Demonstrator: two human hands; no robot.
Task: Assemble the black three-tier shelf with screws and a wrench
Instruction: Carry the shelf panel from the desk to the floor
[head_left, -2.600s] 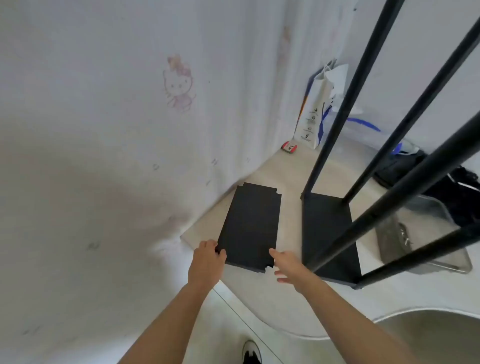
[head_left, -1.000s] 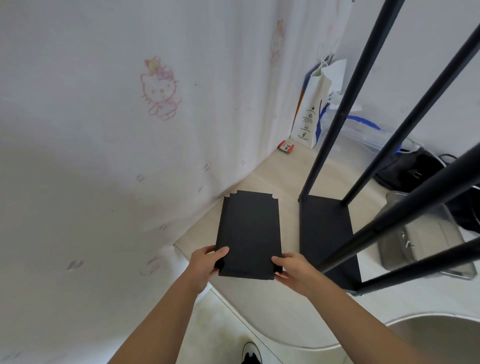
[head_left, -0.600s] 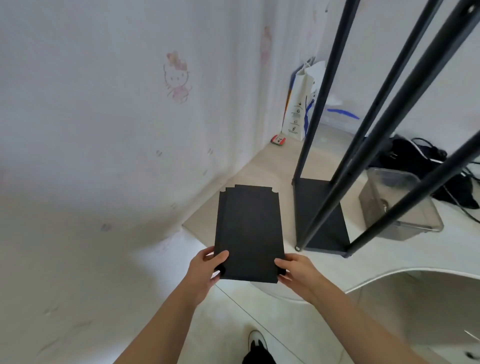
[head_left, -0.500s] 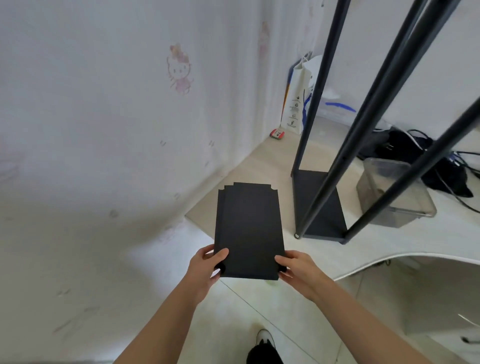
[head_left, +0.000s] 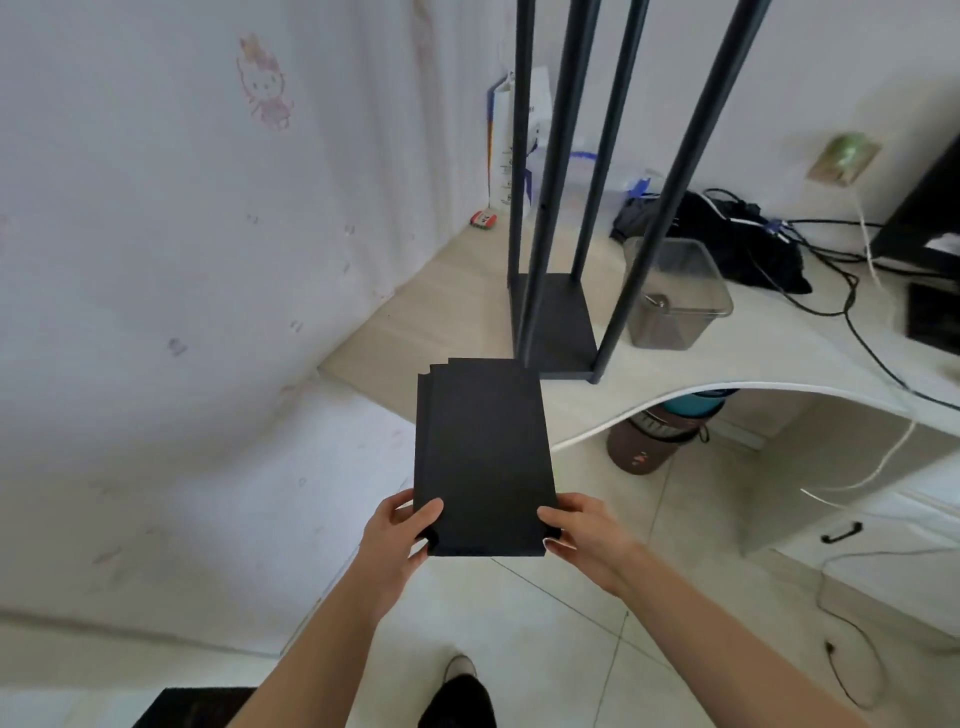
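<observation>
Panels (head_left: 483, 452), two black ones stacked, gripped at the near corners by both hands: left hand (head_left: 400, 535) with thumb on top at the 7 o'clock corner, right hand (head_left: 582, 530) curled round the 5 o'clock corner. Held flat, clear of the bench (head_left: 769, 364), near end out over the floor. Frame (head_left: 556, 322) standing on the bench at 12 o'clock from the panels: bottom tier fitted, four posts (head_left: 550, 156) rising out of view. Clear tub (head_left: 675, 296) just beside the frame at 3 o'clock, small hardware inside, too blurred to name. No wrench visible.

Step in hand, by the look of it: fetching the remaining tiers. Next: separate one panel, slide it between the posts, line the corner notches up with the posts, keep it level, then screw. Risk: tilting or jamming against the posts.
</observation>
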